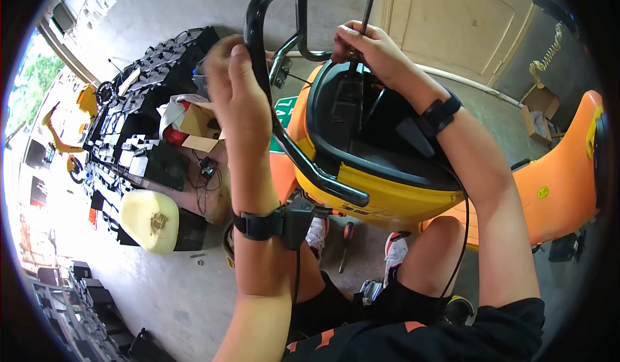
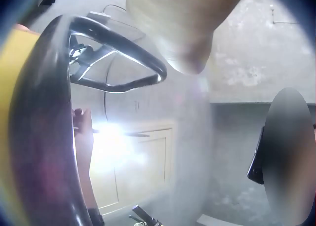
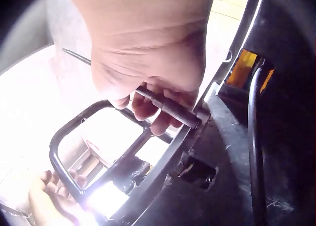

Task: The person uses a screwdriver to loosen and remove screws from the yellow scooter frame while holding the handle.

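Note:
My right hand (image 1: 368, 52) grips a long dark metal rod (image 1: 371, 0) above the far rim of a black storage bin (image 1: 413, 168) in a yellow and orange scooter body (image 1: 381, 207). In the right wrist view, the rod's thicker cylindrical end (image 3: 178, 112) sticks out past the fingers, close over the bin's rim; its thin end points away. My left hand (image 1: 244, 107) stands beside the black tubular frame (image 1: 254, 32), fingers loosely extended and blurred. The left wrist view shows a large, blurred part of that hand (image 2: 190, 53) apart from the frame.
Rows of black boxes (image 1: 148, 97) and an opened carton (image 1: 200, 129) lie at left, near a cream foam seat pad (image 1: 150, 221). A screwdriver (image 1: 347, 236) is on the floor between the shoes. An orange scooter panel (image 1: 549, 194) is at right, a door (image 1: 458, 26) behind.

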Motion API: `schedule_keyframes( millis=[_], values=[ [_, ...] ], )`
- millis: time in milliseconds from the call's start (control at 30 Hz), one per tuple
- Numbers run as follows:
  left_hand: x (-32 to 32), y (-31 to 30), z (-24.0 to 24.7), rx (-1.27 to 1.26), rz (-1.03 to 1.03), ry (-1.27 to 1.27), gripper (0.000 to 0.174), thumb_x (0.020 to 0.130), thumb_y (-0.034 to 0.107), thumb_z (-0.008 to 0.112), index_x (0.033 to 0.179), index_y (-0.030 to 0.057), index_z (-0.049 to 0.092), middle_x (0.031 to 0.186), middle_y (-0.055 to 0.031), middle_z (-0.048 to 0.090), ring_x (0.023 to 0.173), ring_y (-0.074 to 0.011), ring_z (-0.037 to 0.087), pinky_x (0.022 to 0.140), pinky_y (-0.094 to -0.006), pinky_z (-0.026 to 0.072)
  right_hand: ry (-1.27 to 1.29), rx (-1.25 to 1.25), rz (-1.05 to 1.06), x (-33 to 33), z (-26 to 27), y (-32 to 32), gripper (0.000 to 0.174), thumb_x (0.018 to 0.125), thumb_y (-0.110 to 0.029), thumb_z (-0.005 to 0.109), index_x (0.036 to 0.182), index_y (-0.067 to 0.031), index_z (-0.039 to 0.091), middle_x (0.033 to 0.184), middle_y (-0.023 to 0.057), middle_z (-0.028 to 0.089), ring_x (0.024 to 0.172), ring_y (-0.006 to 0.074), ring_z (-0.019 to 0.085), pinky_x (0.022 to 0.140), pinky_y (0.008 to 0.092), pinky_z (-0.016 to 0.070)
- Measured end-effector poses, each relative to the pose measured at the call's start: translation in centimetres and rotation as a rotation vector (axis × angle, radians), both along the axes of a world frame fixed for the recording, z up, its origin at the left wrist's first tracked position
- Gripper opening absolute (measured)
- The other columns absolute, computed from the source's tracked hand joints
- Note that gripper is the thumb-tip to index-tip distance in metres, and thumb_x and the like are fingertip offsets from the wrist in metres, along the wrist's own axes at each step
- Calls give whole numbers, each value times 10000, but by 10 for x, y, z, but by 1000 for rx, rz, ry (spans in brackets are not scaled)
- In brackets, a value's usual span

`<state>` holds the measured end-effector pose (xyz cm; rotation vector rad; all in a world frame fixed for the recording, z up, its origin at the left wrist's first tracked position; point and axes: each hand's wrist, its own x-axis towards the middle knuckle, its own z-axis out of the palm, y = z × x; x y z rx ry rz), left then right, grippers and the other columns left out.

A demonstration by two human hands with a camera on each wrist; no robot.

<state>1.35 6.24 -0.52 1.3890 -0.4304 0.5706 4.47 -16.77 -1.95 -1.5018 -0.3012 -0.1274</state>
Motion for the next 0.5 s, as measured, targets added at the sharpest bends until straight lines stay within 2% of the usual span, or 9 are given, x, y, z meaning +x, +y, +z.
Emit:
schedule_keyframes(
  millis=[33,67,133,167,200,233,300,367,500],
  values=[
    [9,0,-10,46,-6,101,431,1068,327,341,1169,1,605,889,-74,668,855,-154,627,737,-283,509,-7,-17,4,-1,1,-1,316,1035,-342,524,891,-69,592,765,1,579,787,121,629,790,266,501],
    [7,-7,-13,2,-22,114,509,1077,389,294,1148,8,624,883,-73,676,852,-145,616,754,-277,484,-16,-36,9,-2,1,-2,331,1042,-348,506,907,-60,600,767,7,583,799,123,629,815,272,504],
    [-3,-11,-8,90,-3,46,563,1080,420,260,1116,9,643,878,-68,684,857,-140,604,784,-285,458,-6,-34,0,3,-4,-5,392,1050,-378,483,865,-50,589,744,19,568,775,136,617,788,279,490],
    [-5,-15,-6,85,0,47,602,1080,439,236,1086,11,659,851,-54,676,850,-134,587,793,-289,438,1,34,77,4,-6,-7,395,1036,-372,514,848,-37,606,721,25,562,745,146,610,738,282,485],
    [-8,-15,-5,75,-16,74,593,1081,433,249,1074,5,659,834,-63,676,851,-137,588,797,-281,437,11,100,155,8,-8,-8,399,1022,-366,545,831,-24,623,698,30,557,715,156,602,688,285,481],
    [-6,-16,-8,49,-24,47,585,1080,431,266,1058,1,661,803,-59,659,807,-125,572,759,-267,426,19,117,145,8,-10,-8,419,1024,-367,544,802,-20,618,652,29,521,664,162,568,655,286,455],
    [-6,-16,-9,9,-24,24,577,1079,430,283,1041,-3,664,772,-54,641,762,-113,556,721,-253,415,15,88,163,10,-10,-6,416,1023,-364,544,799,-21,617,654,28,522,663,160,567,658,287,456],
    [-10,-15,-7,-52,-100,95,494,1057,413,423,936,-11,644,741,-17,597,660,-94,445,618,-258,358,1,58,162,11,-10,-5,385,1020,-347,551,826,-22,616,667,23,523,666,157,563,664,288,456],
    [-6,-22,-9,-76,-17,49,493,1046,412,464,880,-22,629,702,-27,575,652,-97,462,614,-257,373,21,89,137,14,-10,-2,358,1019,-339,551,874,-18,613,676,19,521,663,156,557,663,288,456]
  ],
)
